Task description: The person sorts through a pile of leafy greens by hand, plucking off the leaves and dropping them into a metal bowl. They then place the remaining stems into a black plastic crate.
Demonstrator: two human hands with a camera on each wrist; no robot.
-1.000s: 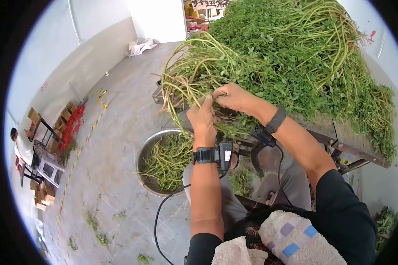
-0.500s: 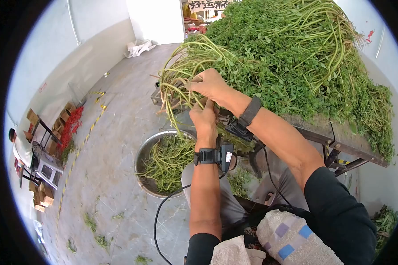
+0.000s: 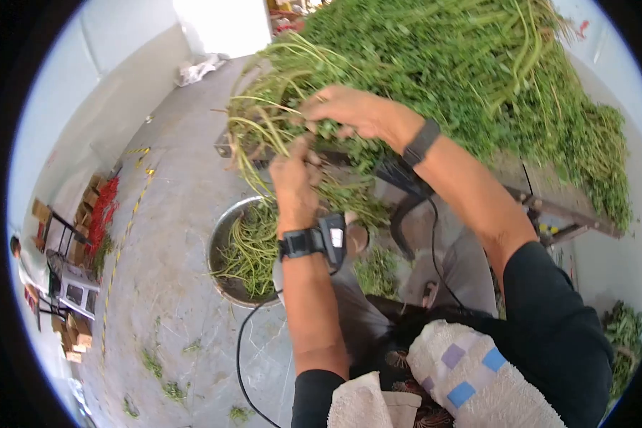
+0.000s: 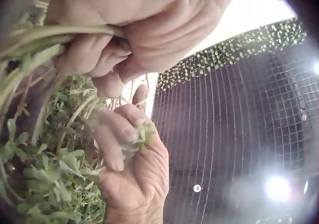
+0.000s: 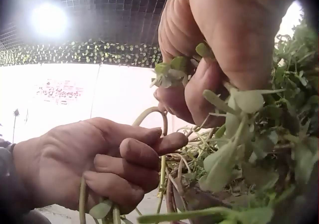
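A table (image 3: 549, 189) bears a broad heap of leafy green stems (image 3: 435, 78). The grey floor (image 3: 171, 264) carries a round metal basin (image 3: 222, 235) and small scattered green scraps (image 3: 152, 364)

white wall (image 5: 122, 92): red lettering (image 5: 60, 91), illegible | wrist device (image 3: 337, 257): label (image 3: 336, 237), illegible

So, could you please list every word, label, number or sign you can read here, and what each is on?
None can be read.
Red lettering on the white wall: too blurred.
White label on the left-wrist camera: too small.
Red mark at upper right: too blurred to call writing.
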